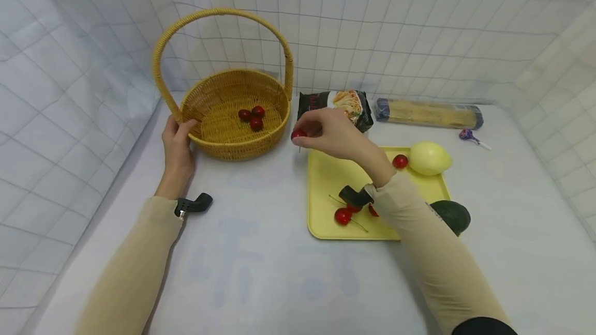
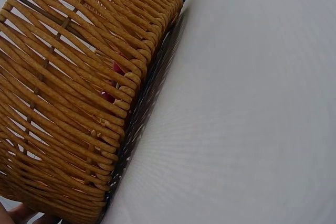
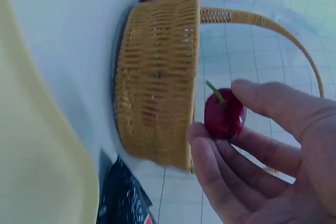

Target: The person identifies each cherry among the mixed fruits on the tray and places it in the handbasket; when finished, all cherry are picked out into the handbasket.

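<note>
A yellow wicker basket (image 1: pixel 233 150) with a tall arched handle stands at the back left, with several red cherries (image 1: pixel 256 123) on its floor. My left hand (image 1: pixel 177 150) grips the basket's left rim, the thumb lapping over the edge. Between the thumb and fingertips of my right hand (image 1: pixel 332 132) a red cherry (image 3: pixel 224 116) is pinched, its short green stem showing in the right wrist view. That hand is just right of the basket, apart from it. Woven basket side fills much of the left wrist view, where only a few fingers show at the bottom corner.
A yellow tray (image 1: pixel 321 180) carries loose cherries (image 1: pixel 343 216) and a lemon (image 1: pixel 427 158); a dark green avocado (image 1: pixel 451 216) is at its right edge. Behind it lie a black noodle packet (image 1: pixel 360 110), a pack of dry noodles (image 1: pixel 426 113) and a lollipop (image 1: pixel 467 136).
</note>
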